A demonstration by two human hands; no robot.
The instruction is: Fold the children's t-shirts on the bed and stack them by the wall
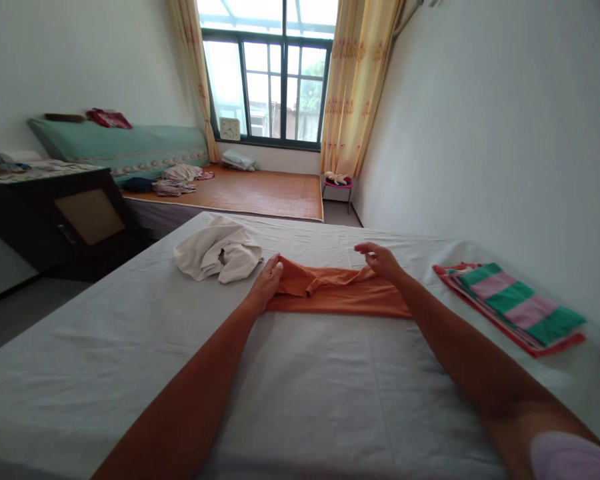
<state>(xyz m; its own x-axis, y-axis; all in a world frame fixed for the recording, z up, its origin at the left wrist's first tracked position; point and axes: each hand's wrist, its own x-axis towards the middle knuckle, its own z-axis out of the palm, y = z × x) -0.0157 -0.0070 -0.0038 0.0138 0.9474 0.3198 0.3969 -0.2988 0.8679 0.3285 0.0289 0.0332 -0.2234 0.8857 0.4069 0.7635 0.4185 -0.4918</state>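
An orange garment (355, 297), folded into a long strip, lies across the white-sheeted bed in front of me. At its left end rests my left hand (269, 280), fingers stretched out along the cloth's edge. My right hand (384, 262) is over the upper right part of the strip, its fingers loosely bent and apart, with no cloth visible between them. The forearm hides the strip's right end. A short flap, like a sleeve, shows near the left end. Left of my left hand lies a crumpled off-white cloth (217, 250).
Folded clothes (525, 303), the top one striped green and pink, lie at the right by the wall. Beyond the white sheet (320, 387) stands another bed with a brown mat (260, 190). A dark cabinet (87, 213) is at left, a small stool (338, 182) beneath the curtain.
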